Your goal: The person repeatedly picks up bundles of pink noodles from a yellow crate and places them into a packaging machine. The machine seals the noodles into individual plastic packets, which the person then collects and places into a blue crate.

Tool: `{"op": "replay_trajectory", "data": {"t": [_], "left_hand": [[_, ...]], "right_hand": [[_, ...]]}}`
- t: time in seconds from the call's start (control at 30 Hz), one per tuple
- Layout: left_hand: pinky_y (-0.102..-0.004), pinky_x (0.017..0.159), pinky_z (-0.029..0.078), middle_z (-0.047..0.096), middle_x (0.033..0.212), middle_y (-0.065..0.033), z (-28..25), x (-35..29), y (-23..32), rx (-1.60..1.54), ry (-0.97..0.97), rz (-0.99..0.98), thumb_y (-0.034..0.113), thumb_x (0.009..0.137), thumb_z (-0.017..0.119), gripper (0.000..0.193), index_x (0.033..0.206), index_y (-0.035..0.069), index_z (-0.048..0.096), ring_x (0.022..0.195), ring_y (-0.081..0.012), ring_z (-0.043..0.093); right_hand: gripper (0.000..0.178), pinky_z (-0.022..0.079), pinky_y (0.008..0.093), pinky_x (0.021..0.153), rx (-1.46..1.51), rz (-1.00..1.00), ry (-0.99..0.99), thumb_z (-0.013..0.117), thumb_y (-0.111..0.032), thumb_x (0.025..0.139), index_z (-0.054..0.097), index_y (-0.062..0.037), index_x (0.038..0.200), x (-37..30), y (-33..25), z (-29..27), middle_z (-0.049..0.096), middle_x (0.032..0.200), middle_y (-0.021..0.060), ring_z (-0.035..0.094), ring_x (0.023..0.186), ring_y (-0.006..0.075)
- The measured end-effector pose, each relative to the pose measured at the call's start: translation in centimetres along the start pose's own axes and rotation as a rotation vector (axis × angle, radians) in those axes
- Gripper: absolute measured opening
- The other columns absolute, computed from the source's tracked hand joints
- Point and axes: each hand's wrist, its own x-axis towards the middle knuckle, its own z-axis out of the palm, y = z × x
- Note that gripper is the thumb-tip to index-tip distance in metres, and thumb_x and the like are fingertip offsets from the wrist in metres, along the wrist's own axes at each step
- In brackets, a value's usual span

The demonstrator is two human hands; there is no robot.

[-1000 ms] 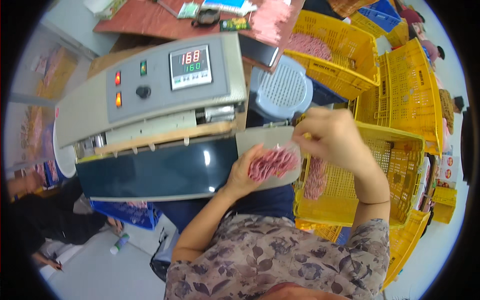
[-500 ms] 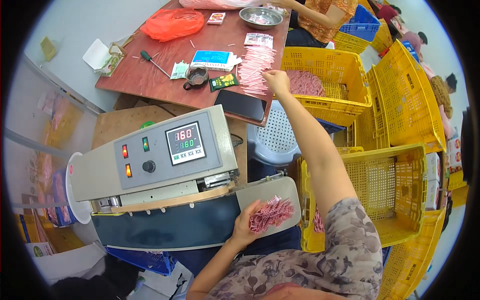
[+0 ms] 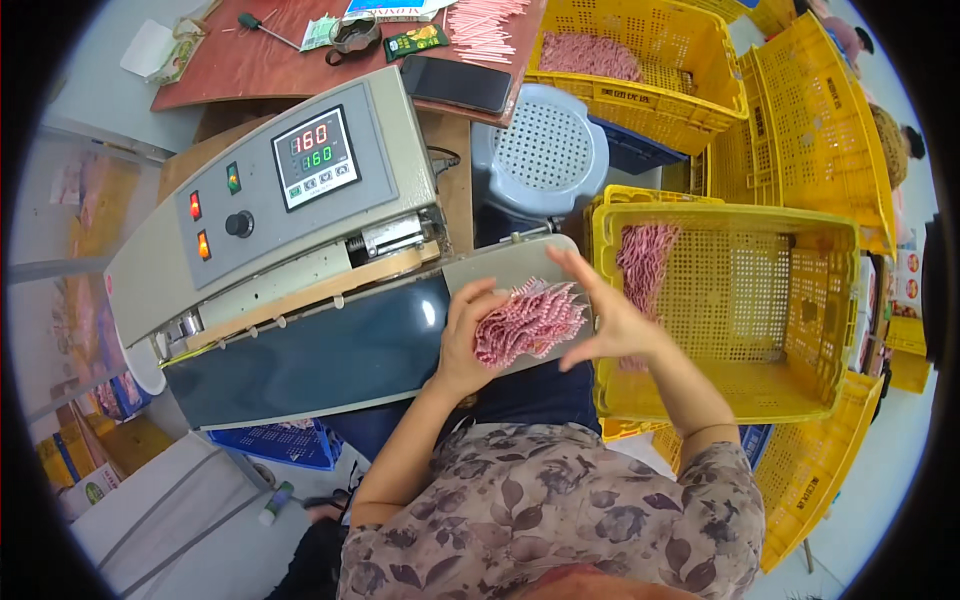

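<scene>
My left hand (image 3: 462, 342) is closed round a thick bundle of pink-and-white striped sachets (image 3: 528, 325), their crimped edges fanned upward. It holds them over the grey end plate (image 3: 490, 267) of a band sealing machine (image 3: 375, 150). Just right of the bundle is my right hand (image 3: 622, 322), thumb and fingers spread apart around its side, with nothing visible in it. Lit number displays, small lamps and a black knob show on the sealer's panel.
Right of me, a yellow crate (image 3: 770, 310) has striped sachets at its left end; another yellow crate (image 3: 640, 95) behind holds more. A grey-blue perforated stool (image 3: 545, 150) stands between. On the red table lie a black phone (image 3: 457, 84), thin pink sticks (image 3: 485, 28) and a screwdriver (image 3: 268, 28).
My right hand has come back from the pink sticks on the table to the bundle, and its fingers have spread. My left hand still holds the sachets. The view has tilted downward.
</scene>
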Motion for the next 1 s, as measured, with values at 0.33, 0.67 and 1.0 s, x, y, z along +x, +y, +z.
{"op": "replay_trajectory", "data": {"t": [0.33,0.67,1.0], "left_hand": [[-0.0334,0.084,0.045,0.052,0.112,-0.0152,-2.5,0.4,-0.1,0.01,0.002,-0.109,0.008,0.058,0.077,0.058,0.11,0.002,0.051,0.102,-0.0287,0.053],[-0.0263,0.077,0.046,0.053,0.103,-0.0082,-3.3,-0.6,-1.1,-0.073,-0.037,-0.322,0.005,0.061,0.075,0.05,0.106,0.001,0.055,0.091,-0.0184,0.055],[-0.0252,0.076,0.045,0.058,0.095,-0.01,-3.6,-4.0,-1.4,-0.33,0.358,-0.293,-0.003,0.076,0.061,0.014,0.09,-0.001,0.059,0.087,-0.0142,0.056]], "right_hand": [[0.07,0.044,0.0329,0.085,0.115,-0.27,0.112,0.081,-0.015,0.056,0.047,-0.0039,0.117,3.5,0.6,2.6,0.057,0.105,0.0121,0.055,0.099,0.0249],[0.06,0.047,0.032,0.076,0.06,-0.147,0.102,0.081,-0.016,0.054,0.047,-0.0046,0.102,4.7,1.7,4.1,0.06,0.097,0.0122,0.06,0.088,0.025],[0.06,0.047,0.0272,0.075,0.329,0.033,0.214,0.079,-0.011,0.057,0.045,-0.0018,0.106,4.1,3.0,5.8,0.06,0.091,0.0073,0.059,0.083,0.013]]}}
